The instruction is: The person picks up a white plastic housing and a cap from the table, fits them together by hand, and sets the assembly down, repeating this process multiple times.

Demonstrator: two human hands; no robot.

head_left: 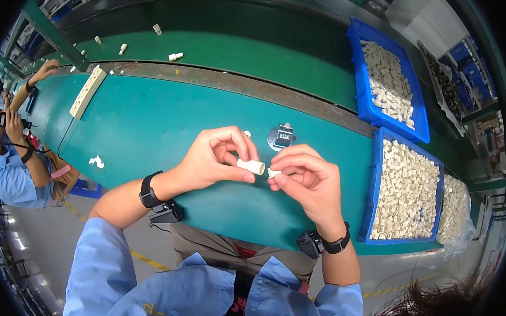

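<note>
A cream tubular fitting (251,166) is above the worktop (152,123), pinched in the left hand (218,155); just right, the right hand's (312,180) narrow grip holds a smaller pale piece (273,172). Best keep both aligned, the tube's mouth uncovered.

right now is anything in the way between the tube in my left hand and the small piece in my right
Nothing visible is: only a narrow gap separates the tube in your left hand from the piece in your right hand. The counter sits beyond, outside that gap.
</note>
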